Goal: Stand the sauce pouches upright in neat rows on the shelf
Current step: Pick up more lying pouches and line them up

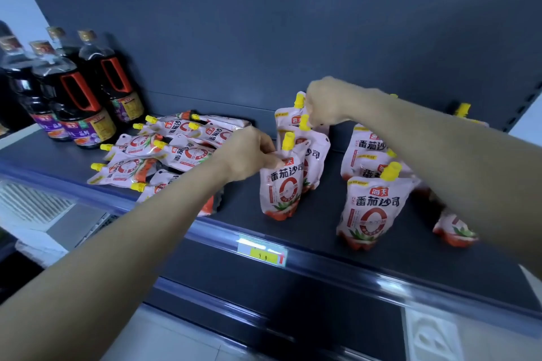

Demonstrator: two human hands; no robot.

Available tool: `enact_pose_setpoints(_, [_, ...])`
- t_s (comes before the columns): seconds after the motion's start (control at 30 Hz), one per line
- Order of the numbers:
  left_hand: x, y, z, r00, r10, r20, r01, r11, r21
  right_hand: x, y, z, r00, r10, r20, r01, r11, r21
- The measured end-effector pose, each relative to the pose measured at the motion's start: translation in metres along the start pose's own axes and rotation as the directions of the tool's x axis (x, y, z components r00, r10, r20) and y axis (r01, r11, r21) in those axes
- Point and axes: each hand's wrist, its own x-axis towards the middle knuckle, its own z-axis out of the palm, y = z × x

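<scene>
Pink tomato-sauce pouches with yellow caps stand on the dark shelf (316, 223). My left hand (249, 155) pinches the top of the front upright pouch (283, 184) in the middle row. Right behind it stands a second pouch (315, 149), and my right hand (325, 102) grips it at the cap. A third pouch (289, 114) stands at the back. To the right, more upright pouches (371, 208) form another row, partly hidden by my right forearm. A pile of flat-lying pouches (164, 152) rests on the left of the shelf.
Several dark soy-sauce bottles (73, 94) with red handles stand at the shelf's far left. A yellow price tag (262, 252) sits on the shelf's front rail. The grey back panel (264, 38) rises behind everything.
</scene>
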Motion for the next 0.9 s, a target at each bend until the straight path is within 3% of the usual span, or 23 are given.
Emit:
enact_pose_setpoints(0.07, [-0.006, -0.003, -0.018, 1.000, 0.015, 0.006, -0.014, 1.000, -0.026, -0.001, -0.014, -0.017, 0.995, 0.005, -0.098, -0.005, 1.000, 0.004])
enact_pose_setpoints(0.17, [-0.014, -0.013, -0.057, 0.983, 0.051, -0.176, -0.041, 0.997, 0.060, 0.000, -0.042, -0.038, 0.964, -0.030, -0.263, 0.035, 0.999, 0.015])
enact_pose_setpoints(0.27, [-0.024, -0.028, -0.097, 0.918, 0.114, -0.380, -0.038, 0.979, 0.202, 0.006, -0.077, -0.048, 0.934, -0.087, -0.347, 0.081, 0.996, -0.031])
enact_pose_setpoints(0.4, [-0.038, -0.048, -0.137, 0.832, 0.212, -0.513, -0.040, 0.945, 0.325, 0.017, -0.124, -0.056, 0.888, -0.193, -0.417, 0.157, 0.980, -0.121])
enact_pose_setpoints(0.63, [-0.054, -0.078, -0.178, 0.753, 0.347, -0.559, -0.076, 0.890, 0.450, 0.030, -0.176, -0.071, 0.836, -0.264, -0.481, 0.211, 0.964, -0.163])
enact_pose_setpoints(0.9, [-0.050, -0.110, -0.189, 0.705, 0.461, -0.539, -0.098, 0.816, 0.570, 0.047, -0.199, -0.069, 0.825, -0.270, -0.497, 0.163, 0.955, -0.247])
